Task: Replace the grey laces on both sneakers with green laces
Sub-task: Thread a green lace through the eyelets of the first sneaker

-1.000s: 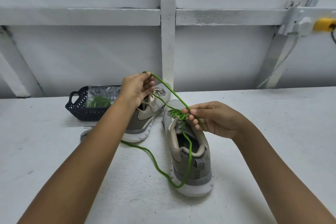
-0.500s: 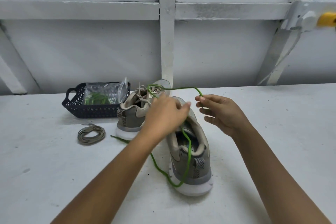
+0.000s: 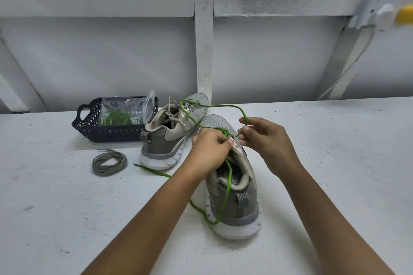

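The green lace (image 3: 228, 185) is partly threaded into the near sneaker (image 3: 234, 205), which stands on the table (image 3: 67, 207) with its heel toward me and its toe pointing away, so the eyelet row runs straight out along my line of sight. One strand trails back over the collar, down past the heel and off to the left across the table. The other climbs from the lacing, loops out over the toe of the far sneaker (image 3: 169, 138) and arcs back to my right. That arc ends in my right hand (image 3: 268, 143), just right of the eyelet row, where I pinch the lace between thumb and forefinger. My left hand (image 3: 210, 149) sits on the left side of the tongue with its fingers curled, pinching the lace at the crossings as far as I can tell. It is the closer of the two to the eyelets. I judge that the next pass must travel right to left across the shoe's long axis, with the right hand feeding and the left receiving. The far sneaker carries pale laces. Left of it lie a coiled grey lace (image 3: 109, 162) and a dark basket (image 3: 89, 127) holding a bag (image 3: 125, 109) of green laces.
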`<state>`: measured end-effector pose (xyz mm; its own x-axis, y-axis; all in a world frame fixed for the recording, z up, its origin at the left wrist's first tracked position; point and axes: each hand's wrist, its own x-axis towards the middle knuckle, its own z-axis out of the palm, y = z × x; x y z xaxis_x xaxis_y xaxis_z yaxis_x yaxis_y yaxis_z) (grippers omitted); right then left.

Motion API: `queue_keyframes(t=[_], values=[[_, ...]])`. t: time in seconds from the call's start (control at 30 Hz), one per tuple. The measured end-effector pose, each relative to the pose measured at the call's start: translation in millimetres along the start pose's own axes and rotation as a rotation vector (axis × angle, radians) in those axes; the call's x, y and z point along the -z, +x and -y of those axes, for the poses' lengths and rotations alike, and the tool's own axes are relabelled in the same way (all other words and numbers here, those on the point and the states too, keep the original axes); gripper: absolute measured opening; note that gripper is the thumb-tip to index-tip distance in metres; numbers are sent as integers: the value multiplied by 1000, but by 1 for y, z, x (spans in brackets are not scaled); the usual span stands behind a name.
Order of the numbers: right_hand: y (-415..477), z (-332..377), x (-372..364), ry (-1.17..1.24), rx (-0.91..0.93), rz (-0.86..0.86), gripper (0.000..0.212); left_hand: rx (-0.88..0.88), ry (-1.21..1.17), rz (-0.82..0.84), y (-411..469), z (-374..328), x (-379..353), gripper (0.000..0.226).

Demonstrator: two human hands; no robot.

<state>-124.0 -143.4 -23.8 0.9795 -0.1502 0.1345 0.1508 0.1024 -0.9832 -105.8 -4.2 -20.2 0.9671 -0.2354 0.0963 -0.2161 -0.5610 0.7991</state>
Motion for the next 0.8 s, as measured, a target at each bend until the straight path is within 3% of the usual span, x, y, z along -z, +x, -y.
queue_keyframes(t=[0.17,0.6,0.8], values=[[-1,-1,-1,-88,13,34,24,1,-11,3,-1,-2,1,26],[-3,-9,-3,-332,100,-105,22,-3,-90,-54,-5,1,-3,23],[-5,-12,-3,-462,107,-137,17,-8,22,-72,-3,9,-6,20]])
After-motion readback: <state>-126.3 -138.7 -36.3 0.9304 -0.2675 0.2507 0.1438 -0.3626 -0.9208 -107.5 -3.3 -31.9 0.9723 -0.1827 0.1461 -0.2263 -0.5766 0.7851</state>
